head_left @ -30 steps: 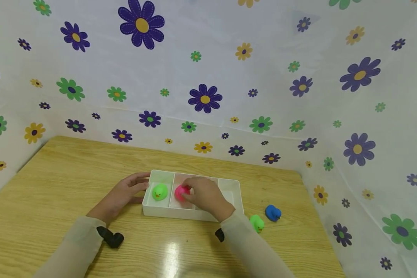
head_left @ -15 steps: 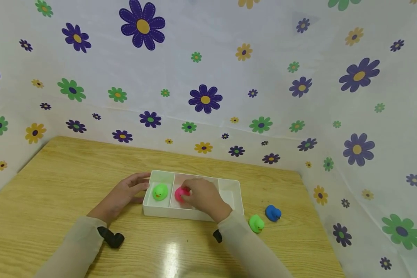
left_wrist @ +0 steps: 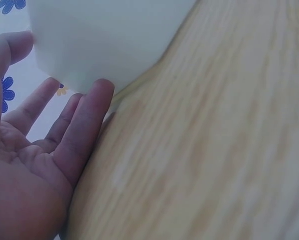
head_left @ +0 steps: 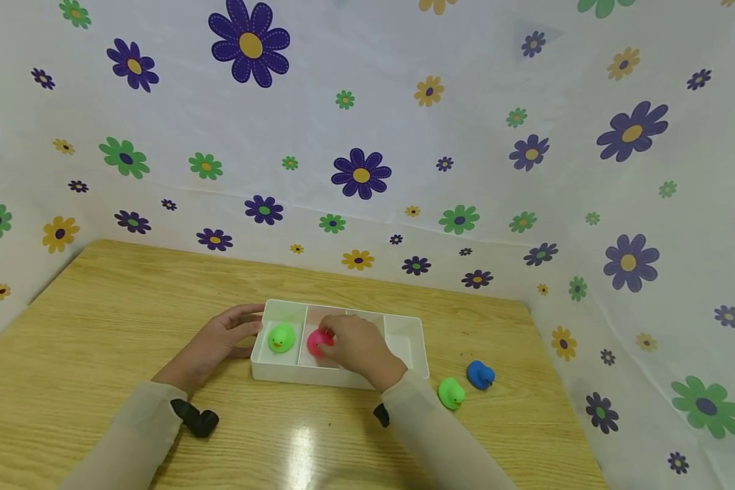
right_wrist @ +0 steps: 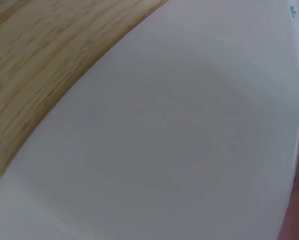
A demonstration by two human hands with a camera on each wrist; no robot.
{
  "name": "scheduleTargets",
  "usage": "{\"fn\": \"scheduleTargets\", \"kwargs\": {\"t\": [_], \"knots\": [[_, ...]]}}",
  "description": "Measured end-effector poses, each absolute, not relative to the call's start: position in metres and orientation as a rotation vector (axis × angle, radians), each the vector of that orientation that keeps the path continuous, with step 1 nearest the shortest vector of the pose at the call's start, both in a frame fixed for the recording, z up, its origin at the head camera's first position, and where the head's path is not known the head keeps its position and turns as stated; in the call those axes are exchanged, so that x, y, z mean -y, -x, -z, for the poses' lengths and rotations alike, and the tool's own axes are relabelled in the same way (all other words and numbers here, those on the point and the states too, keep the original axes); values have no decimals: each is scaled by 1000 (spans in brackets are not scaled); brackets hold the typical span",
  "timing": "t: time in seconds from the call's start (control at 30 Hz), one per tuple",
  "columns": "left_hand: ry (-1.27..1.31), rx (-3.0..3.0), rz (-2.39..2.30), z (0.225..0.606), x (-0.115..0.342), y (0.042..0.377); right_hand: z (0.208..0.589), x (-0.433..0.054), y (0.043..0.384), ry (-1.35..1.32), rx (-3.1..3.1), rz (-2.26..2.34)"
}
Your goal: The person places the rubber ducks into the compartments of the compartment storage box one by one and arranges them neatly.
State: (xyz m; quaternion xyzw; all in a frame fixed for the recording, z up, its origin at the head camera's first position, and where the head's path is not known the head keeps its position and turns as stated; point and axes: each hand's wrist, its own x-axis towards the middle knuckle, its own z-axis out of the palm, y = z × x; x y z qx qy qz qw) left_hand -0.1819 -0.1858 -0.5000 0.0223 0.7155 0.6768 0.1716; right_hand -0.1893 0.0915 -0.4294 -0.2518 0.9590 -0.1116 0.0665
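A white divided box [head_left: 318, 376] lies across the middle of the table. Its leftmost compartment holds a green rubber duck [head_left: 281, 337]. In the compartment beside that, my right hand [head_left: 361, 347] pinches a pink rubber duck [head_left: 318, 344] between thumb and fingers. The box wall fills most of the right wrist view and hides the fingers there. My left hand [head_left: 223, 333] touches the box's left end with its fingers extended; the left wrist view shows the fingertips [left_wrist: 103, 90] against the white wall.
Right of the box, a second green duck [head_left: 451, 394] and a blue duck [head_left: 480, 375] sit on the wooden table [head_left: 159, 286]. A flower-patterned cloth [head_left: 306, 122] stands behind the table and along its sides.
My right forearm has shifted slightly left, uncovering more of the green duck on the table. The pink duck stays in its compartment, pinched throughout. My left hand looks the same.
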Motion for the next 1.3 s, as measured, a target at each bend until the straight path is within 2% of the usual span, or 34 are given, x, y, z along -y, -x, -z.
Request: {"fn": "scheduleTargets", "kwargs": {"t": [0.23,0.47,0.67,1.03,1.3], "knots": [[-62,-2034,-1916,500,186,182,425,-99,192,685,-2888,403],[-58,-2052,-1890,503,186,185,407,-135,197,710,-3052,564],[-55,-2052,-1885,504,186,185,401,-188,197,604,-3071,652],[-48,-2061,-1883,504,186,183,415,-301,176,664,-2898,750],[-72,-2046,-1894,504,186,183,424,-343,154,647,-2714,844]]}}
